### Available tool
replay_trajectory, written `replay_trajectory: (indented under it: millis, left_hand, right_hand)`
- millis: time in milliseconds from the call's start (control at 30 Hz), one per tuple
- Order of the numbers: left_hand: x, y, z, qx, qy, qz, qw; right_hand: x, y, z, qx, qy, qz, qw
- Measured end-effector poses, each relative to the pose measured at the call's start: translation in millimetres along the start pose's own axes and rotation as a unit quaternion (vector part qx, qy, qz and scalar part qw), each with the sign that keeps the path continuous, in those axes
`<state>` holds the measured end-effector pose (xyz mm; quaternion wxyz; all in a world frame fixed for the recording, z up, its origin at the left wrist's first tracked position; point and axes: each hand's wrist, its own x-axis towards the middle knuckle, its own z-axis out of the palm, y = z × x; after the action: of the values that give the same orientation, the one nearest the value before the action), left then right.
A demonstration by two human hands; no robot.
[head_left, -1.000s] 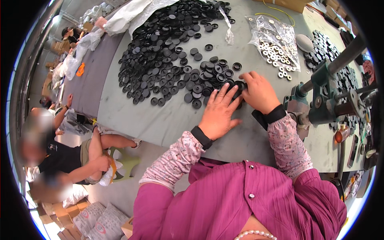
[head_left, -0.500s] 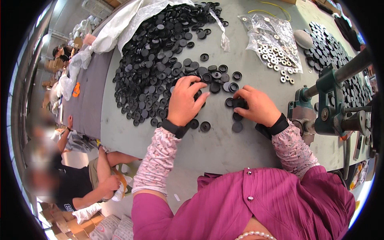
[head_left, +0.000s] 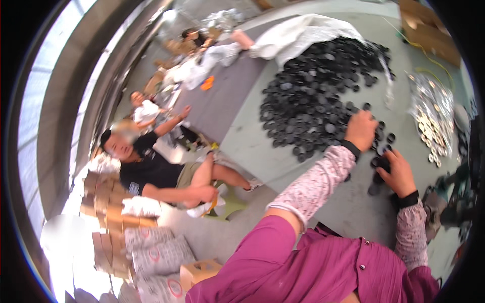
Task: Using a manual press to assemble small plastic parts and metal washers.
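Observation:
A large heap of small round black plastic caps (head_left: 313, 96) spreads over the table. My left hand (head_left: 361, 131) is at the heap's right edge, over a few caps; its fingers are blurred and partly hidden. To its right and nearer to me, my right hand (head_left: 398, 174) has thumb and fingers closed round a black cap (head_left: 384, 162). Other loose caps (head_left: 374, 190) lie in a short line beside that hand. Both wrists carry black bands, above flowered sleeve covers.
A clear bag of pale rings (head_left: 429, 121) lies to the right, near a green metal press (head_left: 454, 197). White sheeting (head_left: 308, 35) borders the heap's far side. A cardboard box (head_left: 429, 30) stands far right. At left, a person (head_left: 151, 161) sits beside the table, near stacked cartons and sacks (head_left: 156, 252).
The view has swung left, so the table and hands appear farther right and more of the room shows. My left hand stays by the heap; the right still grips a cap.

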<state>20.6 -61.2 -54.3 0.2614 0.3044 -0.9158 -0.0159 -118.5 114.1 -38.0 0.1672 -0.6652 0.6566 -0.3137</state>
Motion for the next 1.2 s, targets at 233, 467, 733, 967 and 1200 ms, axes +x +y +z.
replay_trajectory:
  millis: [233,467,733,967,1200]
  left_hand:
    - [-19,18,-5,0.013,-0.018,0.035,0.999]
    - [-28,34,-18,-0.027,-0.052,-0.018,0.998]
    - [-22,45,-6,-0.086,-0.073,-0.115,0.987]
    - [-16,44,-16,-0.142,-0.148,-0.140,0.969]
    - [-12,44,-17,-0.159,-0.130,-0.173,0.963]
  right_hand:
    - [7,5,17,-0.009,0.009,-0.034,0.999]
    - [14,8,23,-0.008,-0.002,-0.037,0.999]
    - [17,19,22,-0.010,-0.018,-0.021,1.000]
    - [15,26,25,0.011,-0.018,-0.038,0.999]
    - [16,25,18,0.015,-0.025,-0.031,0.999]
